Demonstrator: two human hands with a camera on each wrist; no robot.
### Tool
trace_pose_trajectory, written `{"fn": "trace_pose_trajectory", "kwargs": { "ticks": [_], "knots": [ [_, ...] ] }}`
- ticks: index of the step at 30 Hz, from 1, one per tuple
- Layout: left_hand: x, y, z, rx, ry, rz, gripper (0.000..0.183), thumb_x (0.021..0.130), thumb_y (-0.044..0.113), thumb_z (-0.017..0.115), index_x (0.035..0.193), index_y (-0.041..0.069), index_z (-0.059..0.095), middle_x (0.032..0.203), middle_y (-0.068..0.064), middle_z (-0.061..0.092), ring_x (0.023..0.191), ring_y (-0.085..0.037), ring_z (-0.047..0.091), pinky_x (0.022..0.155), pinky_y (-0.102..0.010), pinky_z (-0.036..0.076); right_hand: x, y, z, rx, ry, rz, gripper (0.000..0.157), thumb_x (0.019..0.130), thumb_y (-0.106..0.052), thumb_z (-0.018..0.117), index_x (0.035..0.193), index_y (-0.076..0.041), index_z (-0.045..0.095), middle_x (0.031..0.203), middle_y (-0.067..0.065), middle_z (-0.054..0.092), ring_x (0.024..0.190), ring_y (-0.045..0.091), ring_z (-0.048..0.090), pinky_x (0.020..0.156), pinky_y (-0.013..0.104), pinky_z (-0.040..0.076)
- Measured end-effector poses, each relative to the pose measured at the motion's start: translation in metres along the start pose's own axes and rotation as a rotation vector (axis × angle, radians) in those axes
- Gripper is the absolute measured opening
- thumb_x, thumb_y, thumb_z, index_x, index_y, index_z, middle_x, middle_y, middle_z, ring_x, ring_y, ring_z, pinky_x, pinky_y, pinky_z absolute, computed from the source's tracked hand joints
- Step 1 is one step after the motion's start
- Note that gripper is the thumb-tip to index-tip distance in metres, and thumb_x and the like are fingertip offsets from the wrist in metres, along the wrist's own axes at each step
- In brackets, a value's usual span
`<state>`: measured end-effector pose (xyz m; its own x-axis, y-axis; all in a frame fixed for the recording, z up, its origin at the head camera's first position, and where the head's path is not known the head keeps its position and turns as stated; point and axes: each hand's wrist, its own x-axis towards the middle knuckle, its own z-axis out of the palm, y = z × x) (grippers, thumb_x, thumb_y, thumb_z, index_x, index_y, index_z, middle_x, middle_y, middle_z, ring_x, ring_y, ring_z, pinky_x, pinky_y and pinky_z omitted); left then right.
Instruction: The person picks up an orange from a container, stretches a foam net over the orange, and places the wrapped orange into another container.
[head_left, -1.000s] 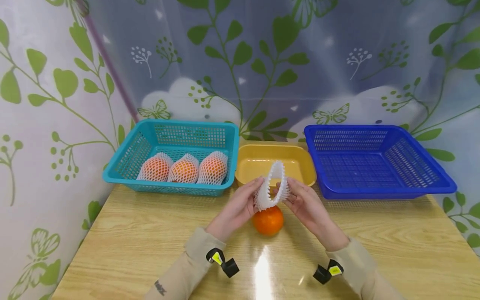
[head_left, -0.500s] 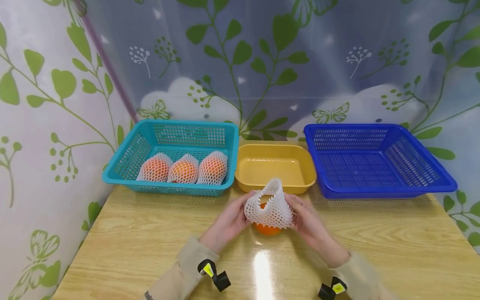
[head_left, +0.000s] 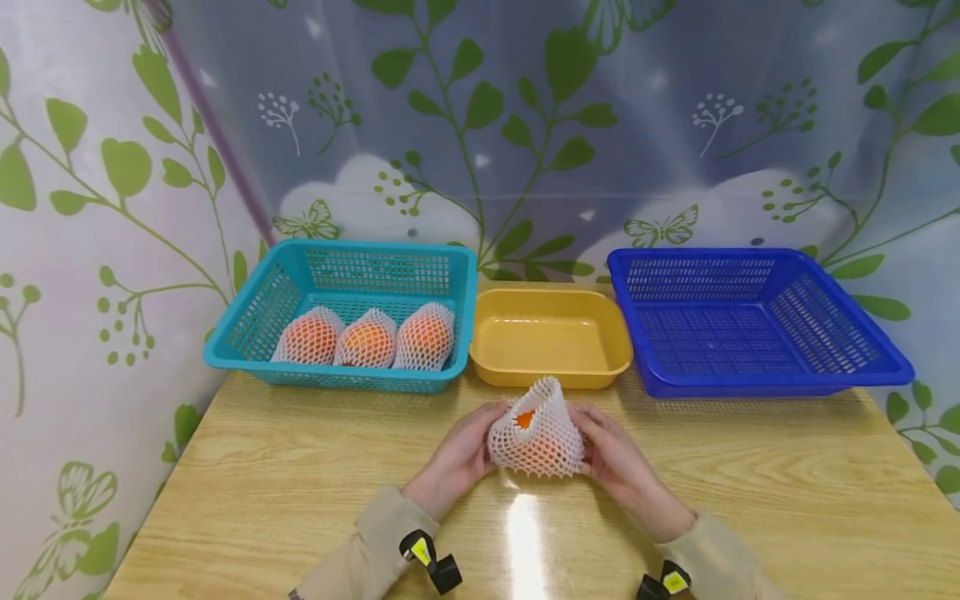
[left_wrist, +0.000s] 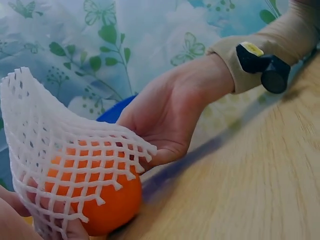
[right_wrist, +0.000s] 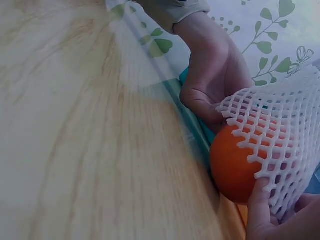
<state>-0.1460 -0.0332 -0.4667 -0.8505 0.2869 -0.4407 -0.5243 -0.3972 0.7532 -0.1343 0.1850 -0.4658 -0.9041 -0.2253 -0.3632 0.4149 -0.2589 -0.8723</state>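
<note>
A white foam fruit net (head_left: 536, 437) lies over an orange (head_left: 523, 419) on the table, in front of the yellow tray. My left hand (head_left: 459, 454) grips the net's left side and my right hand (head_left: 621, 467) its right side. In the left wrist view the mesh (left_wrist: 75, 145) covers the upper part of the orange (left_wrist: 117, 205), and its lower part is bare. From the right wrist, the orange (right_wrist: 232, 165) shows below the net's toothed edge, with my right thumb (right_wrist: 259, 205) on that edge. Some of my fingers are hidden behind the net.
At the back left, a teal basket (head_left: 352, 379) holds three net-wrapped fruits (head_left: 367, 340). A yellow tray (head_left: 551, 333) stands in the middle and a blue basket (head_left: 757, 333) at the right. A patterned curtain (head_left: 480, 125) closes off the back of the wooden table (head_left: 300, 467).
Both hands have brought the foam net down and toward me over the orange. Its opening was held up above the fruit; now the mesh surrounds most of it.
</note>
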Motion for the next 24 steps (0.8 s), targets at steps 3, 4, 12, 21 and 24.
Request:
{"fn": "trace_pose_trajectory", "kwargs": {
  "ticks": [3,4,12,21,24],
  "knots": [
    [0.0,-0.002,0.001,0.05,0.029,0.013,0.035,0.104,0.029,0.058,0.13,0.006,0.058,0.107,-0.001,0.066,0.091,-0.01,0.062,0.073,-0.022,0.052,0.001,0.003,-0.003,-0.036,-0.007,0.005,0.018,0.11,-0.024,0.045,0.103,-0.022,0.061,0.091,-0.004,0.066,0.078,0.008,0.064,0.066,0.023,0.055],
    [0.001,-0.002,0.001,0.066,0.039,0.018,0.035,0.104,0.029,0.058,0.129,0.006,0.058,0.106,-0.001,0.066,0.089,-0.01,0.061,0.071,-0.022,0.052,0.002,0.004,-0.004,-0.048,-0.011,0.005,0.018,0.11,-0.023,0.044,0.103,-0.022,0.06,0.09,-0.003,0.065,0.077,0.008,0.064,0.066,0.023,0.054],
    [0.001,-0.001,0.002,0.182,0.113,0.056,0.036,0.105,0.032,0.056,0.128,0.005,0.058,0.106,-0.005,0.064,0.086,-0.012,0.059,0.065,-0.022,0.051,0.007,0.006,-0.001,-0.127,0.009,-0.009,0.016,0.11,-0.015,0.043,0.112,-0.013,0.058,0.094,0.001,0.062,0.079,0.011,0.064,0.066,0.026,0.057],
    [0.004,0.001,0.006,0.209,0.147,0.115,0.037,0.107,0.032,0.05,0.129,0.003,0.057,0.115,-0.009,0.062,0.092,-0.014,0.056,0.07,-0.023,0.049,0.01,-0.001,0.009,-0.184,0.039,-0.017,0.048,0.111,-0.019,0.04,0.146,0.013,0.037,0.107,0.005,0.062,0.089,0.01,0.063,0.073,0.022,0.055],
    [0.004,0.006,0.01,0.193,0.152,0.174,0.036,0.107,0.032,0.051,0.125,0.003,0.057,0.107,-0.006,0.062,0.088,-0.012,0.056,0.067,-0.022,0.046,0.011,-0.006,0.012,-0.158,0.04,-0.037,0.052,0.11,-0.027,0.043,0.147,0.009,0.037,0.109,0.003,0.063,0.093,0.011,0.063,0.076,0.022,0.055]
  ]
}}
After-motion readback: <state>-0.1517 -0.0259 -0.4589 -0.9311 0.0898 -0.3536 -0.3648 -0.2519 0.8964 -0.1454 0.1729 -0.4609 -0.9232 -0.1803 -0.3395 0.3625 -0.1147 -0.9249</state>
